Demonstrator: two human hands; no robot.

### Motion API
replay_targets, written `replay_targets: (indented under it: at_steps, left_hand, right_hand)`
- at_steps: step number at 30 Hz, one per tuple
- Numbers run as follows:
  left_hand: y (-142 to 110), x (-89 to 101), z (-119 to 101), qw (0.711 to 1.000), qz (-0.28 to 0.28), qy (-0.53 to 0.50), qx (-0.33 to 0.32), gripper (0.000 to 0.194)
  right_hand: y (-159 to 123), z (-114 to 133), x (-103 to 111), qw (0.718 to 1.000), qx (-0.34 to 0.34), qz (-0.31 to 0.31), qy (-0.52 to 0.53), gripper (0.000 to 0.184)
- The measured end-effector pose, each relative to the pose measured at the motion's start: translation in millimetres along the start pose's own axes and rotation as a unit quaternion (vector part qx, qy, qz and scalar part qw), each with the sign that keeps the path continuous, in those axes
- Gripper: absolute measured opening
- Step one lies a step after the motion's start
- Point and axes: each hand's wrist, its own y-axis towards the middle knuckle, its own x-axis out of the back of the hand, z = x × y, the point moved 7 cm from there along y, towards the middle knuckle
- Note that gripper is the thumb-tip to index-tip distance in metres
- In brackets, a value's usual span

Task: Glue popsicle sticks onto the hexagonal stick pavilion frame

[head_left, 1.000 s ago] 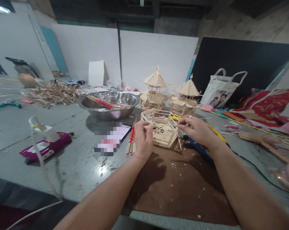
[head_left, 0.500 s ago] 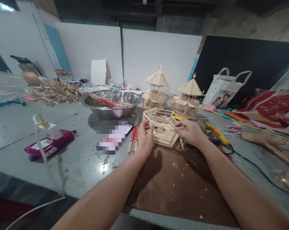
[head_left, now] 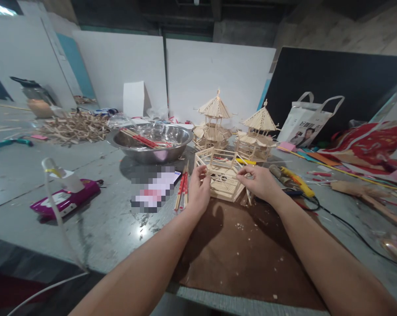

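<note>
Between the left hand [head_left: 200,188] and the right hand [head_left: 258,180] we see the frame [head_left: 225,193], made of thin, pale wood sticks. It has many sides, a flat striped floor and rails with gaps. In front of the hands is a flat brown mat [head_left: 234,259] with small white crumbs [head_left: 240,226] on it. Beyond the hands stand two stick towers [head_left: 214,109] with pointy, ridged roofs. Past the left hand, off to its left, is a round, shiny metal bowl [head_left: 135,154]. Just left of that hand lie red and tan sticks [head_left: 181,189], then a phone [head_left: 159,188].

Part of the phone is blurred into squares. The left hand covers some of the frame's left side. We can't make out what the yellow tool [head_left: 300,183] right of the right hand is.

The left hand's fingers curl loosely at the frame's left side. The right thumb and fingers come close together at its right side. We can't tell if either hand pinches a stick.
</note>
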Motion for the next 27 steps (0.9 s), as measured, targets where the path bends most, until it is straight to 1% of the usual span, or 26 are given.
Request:
replay_targets:
  at_steps: [11,16,27]
  left_hand:
    - [-0.1,0.2,-1.0,1.000,0.003,0.014,0.003,0.024]
    - [-1.2,0.0,-4.0,1.000,0.005,0.010,0.005,0.024]
    - [-1.0,0.1,-5.7,1.000,0.004,0.013,-0.002,0.022]
  right_hand:
    - [0.4,0.1,-3.6,1.000,-0.001,0.011,0.013,0.015]
    - [0.2,1.7,-2.8,1.000,0.009,0.003,0.020,0.014]
    - [1.1,2.5,-3.0,1.000,0.006,-0.002,0.012,0.014]
